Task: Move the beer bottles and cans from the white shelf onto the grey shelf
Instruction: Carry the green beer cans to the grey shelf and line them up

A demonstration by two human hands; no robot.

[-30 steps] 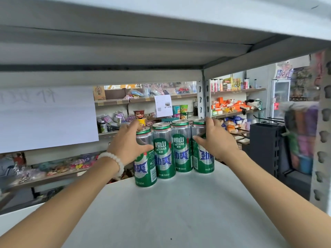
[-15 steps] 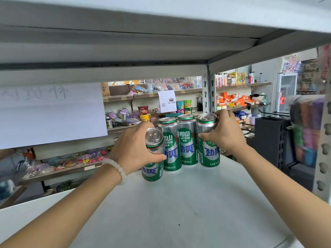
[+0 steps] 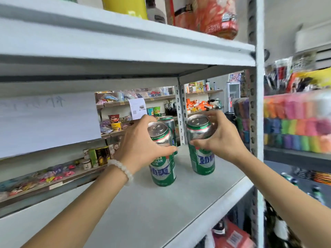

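Each hand grips a tall green-and-silver aluminium beer can: left hand (image 3: 141, 149) on the left can (image 3: 162, 165), right hand (image 3: 221, 138) on the right can (image 3: 201, 145), above the pale shelf board (image 3: 143, 212).

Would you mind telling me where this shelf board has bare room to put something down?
The pale grey shelf board is bare across its whole front and left, from the front edge up to the green and silver beer cans. A narrow gap also lies between the left hand's can and the right hand's can. Towards the back by the perforated upright post, cans cluster.
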